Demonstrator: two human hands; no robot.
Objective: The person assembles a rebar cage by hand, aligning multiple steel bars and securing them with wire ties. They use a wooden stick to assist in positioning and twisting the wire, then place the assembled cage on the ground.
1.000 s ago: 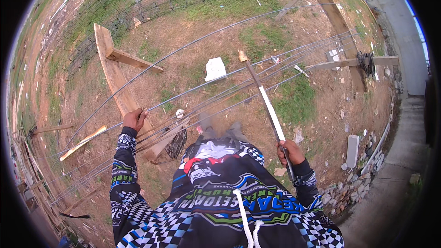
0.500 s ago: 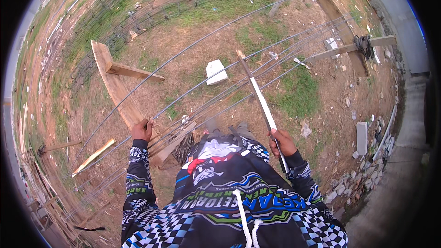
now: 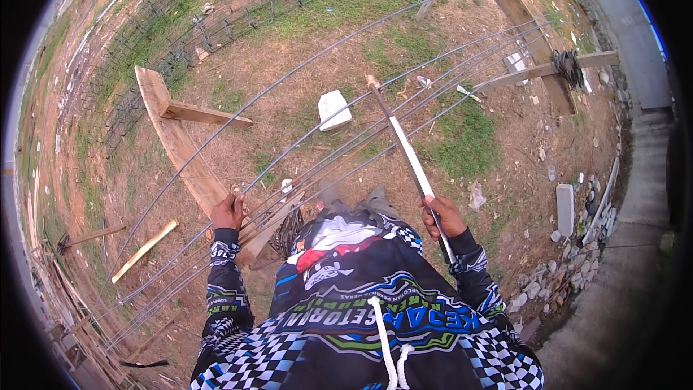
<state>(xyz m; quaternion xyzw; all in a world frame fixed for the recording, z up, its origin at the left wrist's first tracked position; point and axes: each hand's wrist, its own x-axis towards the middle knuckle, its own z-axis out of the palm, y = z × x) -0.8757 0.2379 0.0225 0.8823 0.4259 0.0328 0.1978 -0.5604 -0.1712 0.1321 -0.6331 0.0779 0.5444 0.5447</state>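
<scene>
Currently, left hand (image 3: pixel 229 213): I see its fingers closed around a thin grey rod (image 3: pixel 282 154), which runs out past the knuckles toward the upper right; the palm is hidden from me.
Right hand (image 3: pixel 442 217): I have it wrapped around a long bar (image 3: pixel 410 146) near its lower end, a short length poking out below the fist.
Bar: slants away from the right hand to the upper left, white along the middle, darker beyond, pale at the far tip; it crosses over the rods, and I cannot tell whether it touches them.
Other rods (image 3: pixel 433 120): several, side by side, passing between the 2 hands and to the near side of the held rod.
Curved rod (image 3: pixel 310 58): 1 alone, arching beyond both hands.
Timber: just beyond the left hand I get a board (image 3: pixel 175 143) with a crosspiece (image 3: pixel 206 113); well past the right hand, a beam (image 3: pixel 599 61) carries a dark wire coil (image 3: pixel 567 66).
Ground: a white block (image 3: pixel 334 110) lies ahead, between the hands; a grey block (image 3: pixel 565 209) sits right of the right hand.
</scene>
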